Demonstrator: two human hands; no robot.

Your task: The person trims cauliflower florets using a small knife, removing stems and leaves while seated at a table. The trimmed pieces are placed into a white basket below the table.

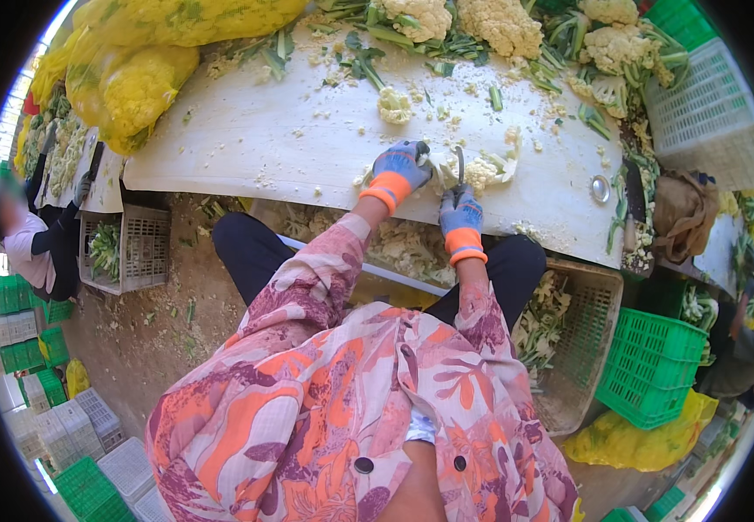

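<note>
My left hand [400,168], in a blue and orange glove, is closed around a pale piece of cauliflower [441,169] low over the white tabletop [253,140]. In my gloved right hand [461,214] is a small knife whose narrow blade [460,163] points away from me, beside that piece. Cut cauliflower florets [481,172] lie just right of the blade. Farther off, a single floret [394,106] with a green stalk rests on the table. My fingers hide part of the held piece and most of the knife's handle.
Yellow net bags of cauliflower [132,85] bulge over the table's far left. Cauliflower heads [501,27] line the back. Trimmed pieces [409,251] fill a container below the table edge. A crate [589,346] and green crate [651,365] stand right; a co-worker [31,241] sits left.
</note>
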